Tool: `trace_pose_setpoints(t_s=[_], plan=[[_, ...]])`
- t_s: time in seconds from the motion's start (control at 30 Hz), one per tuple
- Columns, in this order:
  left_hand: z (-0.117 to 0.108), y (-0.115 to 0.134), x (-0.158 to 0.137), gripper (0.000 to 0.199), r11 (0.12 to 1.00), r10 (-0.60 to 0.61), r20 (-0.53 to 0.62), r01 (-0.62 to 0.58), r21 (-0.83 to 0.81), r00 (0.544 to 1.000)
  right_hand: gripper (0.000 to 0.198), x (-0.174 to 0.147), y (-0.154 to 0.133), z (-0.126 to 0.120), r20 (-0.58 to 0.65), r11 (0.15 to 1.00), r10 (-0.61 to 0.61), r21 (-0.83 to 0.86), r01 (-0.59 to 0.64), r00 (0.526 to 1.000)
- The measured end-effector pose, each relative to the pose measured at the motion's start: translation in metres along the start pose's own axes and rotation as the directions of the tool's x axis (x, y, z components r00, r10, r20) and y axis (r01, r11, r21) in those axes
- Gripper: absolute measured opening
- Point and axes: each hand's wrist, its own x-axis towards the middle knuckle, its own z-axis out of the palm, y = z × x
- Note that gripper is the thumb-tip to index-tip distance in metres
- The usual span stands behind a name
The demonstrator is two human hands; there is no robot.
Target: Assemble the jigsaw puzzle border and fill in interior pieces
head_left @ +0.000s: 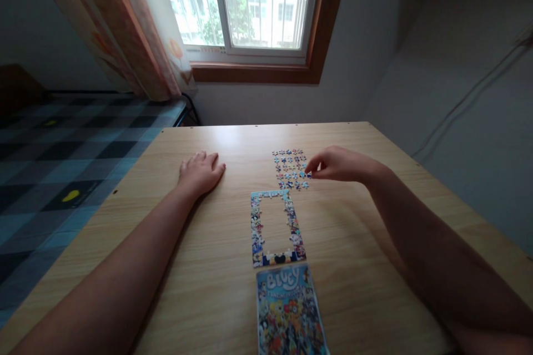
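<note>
My left hand (200,173) lies flat on the table with its fingers spread, holding nothing. Over at the right edge of several rows of loose jigsaw puzzle pieces (290,167), my right hand (339,164) is pinched at a small puzzle piece (308,176). Whether that piece is lifted off the table I cannot tell. Nearer to me lies a joined puzzle border (256,233), a rectangle with bare table inside it. Below the border is a colourful picture sheet or box lid (289,310) with "BLUEY" printed at its top.
The pale wooden table (200,288) ends at a far edge below a barred window (262,5). To the left stands a bed with a checked cover (62,155), beside an orange curtain (133,28). A cable (462,97) runs along the right wall.
</note>
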Motion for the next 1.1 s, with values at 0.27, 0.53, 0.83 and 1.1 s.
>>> trace_pose_setpoints(t_s=[0.27,0.53,0.83,1.1], plan=[[-0.002,0.001,-0.001,0.067,1.000,-0.003,0.006,0.003,-0.006,1.000,0.028,0.004,-0.005,0.020,0.054,0.982,0.013,-0.191,-0.002,0.998],[-0.004,0.003,-0.003,0.067,1.000,0.001,0.008,-0.001,0.003,1.000,0.035,0.004,-0.012,0.020,0.114,0.963,0.074,-0.265,-0.042,0.991],[-0.002,0.003,-0.002,0.066,1.000,-0.009,0.006,0.009,-0.016,1.000,0.015,0.002,-0.015,0.016,0.190,0.939,0.173,-0.326,-0.104,0.966],[-0.002,0.003,-0.002,0.066,1.000,-0.011,0.002,0.011,-0.007,1.000,0.019,-0.005,-0.006,0.001,0.192,0.955,0.218,-0.246,-0.168,0.957]])
